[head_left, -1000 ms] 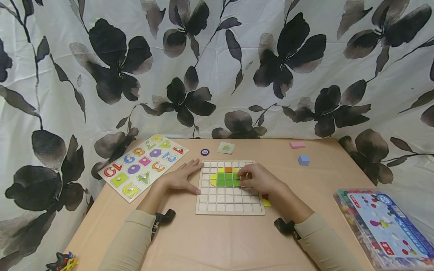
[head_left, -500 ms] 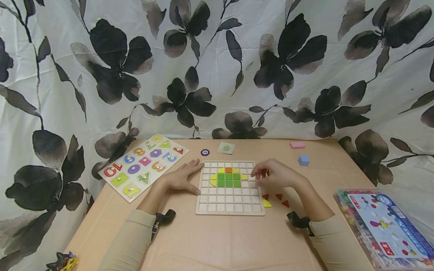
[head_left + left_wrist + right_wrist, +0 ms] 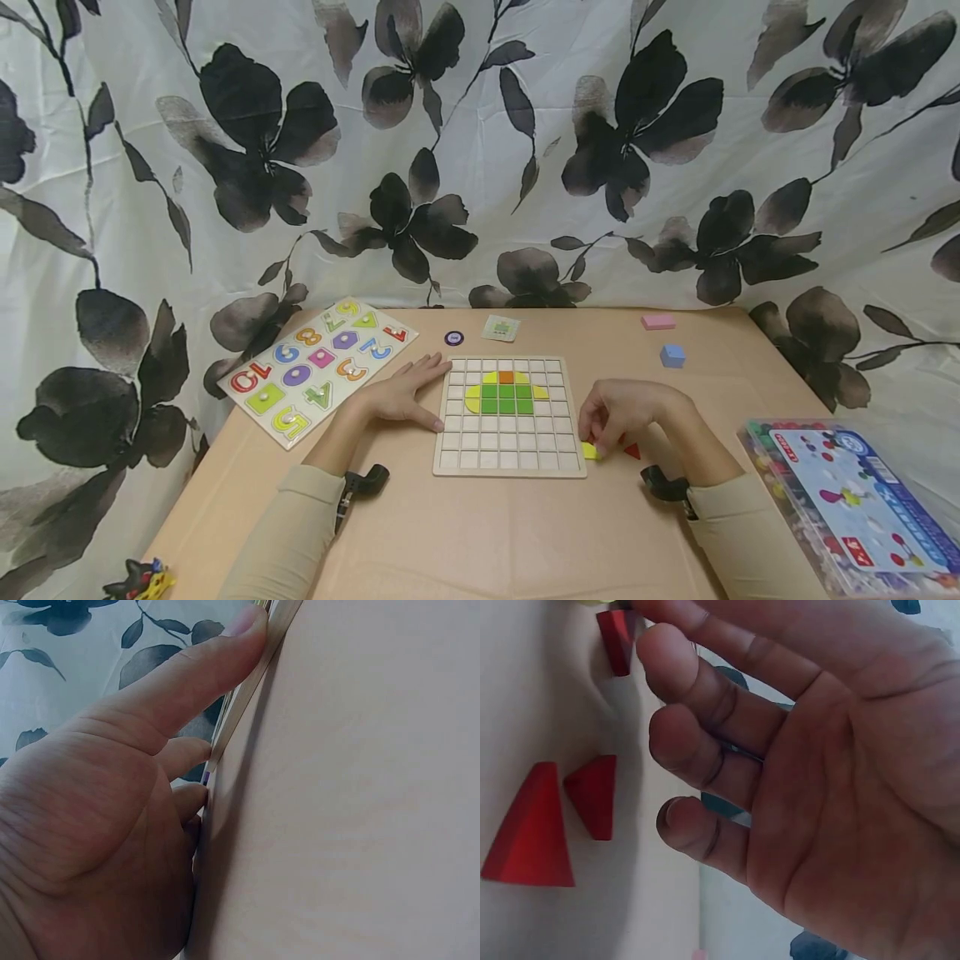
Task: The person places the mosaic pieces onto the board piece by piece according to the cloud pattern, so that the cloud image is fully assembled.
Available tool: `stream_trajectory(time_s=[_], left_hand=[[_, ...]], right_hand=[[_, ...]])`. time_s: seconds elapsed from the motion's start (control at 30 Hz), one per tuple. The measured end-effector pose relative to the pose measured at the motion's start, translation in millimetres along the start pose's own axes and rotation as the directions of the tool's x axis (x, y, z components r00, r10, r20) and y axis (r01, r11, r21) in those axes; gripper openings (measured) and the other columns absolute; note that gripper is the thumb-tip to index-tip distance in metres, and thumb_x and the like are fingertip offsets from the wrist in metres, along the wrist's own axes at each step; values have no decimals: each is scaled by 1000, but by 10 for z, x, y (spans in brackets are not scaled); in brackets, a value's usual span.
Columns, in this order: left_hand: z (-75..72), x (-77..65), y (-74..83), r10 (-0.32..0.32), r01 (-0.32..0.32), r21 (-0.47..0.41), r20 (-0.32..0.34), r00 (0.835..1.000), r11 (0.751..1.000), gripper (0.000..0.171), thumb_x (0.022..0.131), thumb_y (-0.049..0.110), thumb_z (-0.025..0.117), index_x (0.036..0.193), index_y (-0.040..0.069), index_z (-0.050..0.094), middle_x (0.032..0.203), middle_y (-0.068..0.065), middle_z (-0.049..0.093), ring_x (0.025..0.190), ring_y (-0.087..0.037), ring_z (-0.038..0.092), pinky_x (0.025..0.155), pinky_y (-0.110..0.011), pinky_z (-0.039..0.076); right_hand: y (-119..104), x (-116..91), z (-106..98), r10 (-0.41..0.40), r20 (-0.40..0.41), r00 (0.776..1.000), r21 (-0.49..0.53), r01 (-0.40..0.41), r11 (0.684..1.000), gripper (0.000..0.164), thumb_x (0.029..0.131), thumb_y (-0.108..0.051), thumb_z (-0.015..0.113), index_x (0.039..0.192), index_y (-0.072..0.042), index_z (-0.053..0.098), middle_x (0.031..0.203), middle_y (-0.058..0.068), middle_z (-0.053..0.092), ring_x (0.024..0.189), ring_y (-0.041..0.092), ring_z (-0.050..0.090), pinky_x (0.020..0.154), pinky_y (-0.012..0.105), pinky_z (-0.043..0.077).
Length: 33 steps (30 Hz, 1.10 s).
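A white gridded board (image 3: 510, 454) lies mid-table in the head view. On it sit green square tiles (image 3: 506, 406), an orange tile (image 3: 506, 377) and yellow rounded tiles (image 3: 472, 398). My left hand (image 3: 401, 393) rests at the board's left edge, fingers spread, thumb touching the rim. Right of the board, my right hand (image 3: 626, 412) is lowered to the table with bent fingers, beside a yellow tile (image 3: 590, 451) and red triangular tiles (image 3: 532, 832). The right wrist view cuts off the thumb and index fingertip, so whether they pinch the yellow tile is hidden.
A number-and-shape puzzle board (image 3: 311, 367) lies left. Behind the grid are a round token (image 3: 453, 337) and a small picture card (image 3: 500, 327). Pink (image 3: 657, 322) and blue (image 3: 672, 356) blocks stand back right. A clear-sided box (image 3: 855, 500) sits right, small figures (image 3: 138, 579) front left.
My right hand has drawn back rightward from the tiles on the board and come down by the loose yellow and red tiles. The left hand has stayed put.
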<state>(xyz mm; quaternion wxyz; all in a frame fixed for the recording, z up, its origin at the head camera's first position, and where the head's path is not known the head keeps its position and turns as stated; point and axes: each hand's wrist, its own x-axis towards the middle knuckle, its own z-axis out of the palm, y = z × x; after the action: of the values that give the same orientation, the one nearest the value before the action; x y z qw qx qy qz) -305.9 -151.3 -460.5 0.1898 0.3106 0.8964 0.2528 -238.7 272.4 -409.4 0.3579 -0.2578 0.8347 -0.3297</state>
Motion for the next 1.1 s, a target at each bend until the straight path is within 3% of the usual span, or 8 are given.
stream_trajectory(time_s=[0.47, 0.7, 0.9, 1.1], left_hand=[[5, 9, -9, 0, 0, 9, 2, 1000, 1000, 118, 76, 59, 85, 168, 19, 22, 177, -12, 2, 163, -36, -3, 133, -54, -2], [3, 12, -10, -1, 1, 4, 0, 1000, 1000, 118, 76, 58, 85, 168, 19, 22, 177, -12, 1, 163, -37, -3, 132, -55, -2], [7, 12, -10, -2, 2, -1, -3, 1000, 1000, 118, 76, 58, 85, 168, 19, 22, 177, -12, 2, 163, -36, -3, 132, -55, -2], [3, 7, -2, -3, 3, -5, -3, 1000, 1000, 118, 76, 58, 86, 168, 19, 22, 177, -12, 2, 163, -35, -3, 132, -55, -2]], right_hand=[[36, 84, 78, 36, -47, 998, -38, -37, 999, 19, 76, -4, 91, 86, -4, 74, 66, -1, 58, 58, 11, 48, 49, 21, 36], [-61, 120, 163, 111, -139, 984, -91, -124, 988, 26, 70, -3, 94, 80, -4, 70, 66, -2, 54, 62, 15, 49, 48, 25, 33], [-72, 138, 159, 140, -212, 967, -126, -169, 978, 23, 72, -2, 92, 80, -10, 71, 69, -1, 56, 67, 16, 53, 51, 26, 41], [-24, 138, 110, 98, -231, 968, -145, -134, 980, 21, 76, -1, 90, 82, -12, 74, 68, -1, 56, 62, 14, 53, 49, 24, 44]])
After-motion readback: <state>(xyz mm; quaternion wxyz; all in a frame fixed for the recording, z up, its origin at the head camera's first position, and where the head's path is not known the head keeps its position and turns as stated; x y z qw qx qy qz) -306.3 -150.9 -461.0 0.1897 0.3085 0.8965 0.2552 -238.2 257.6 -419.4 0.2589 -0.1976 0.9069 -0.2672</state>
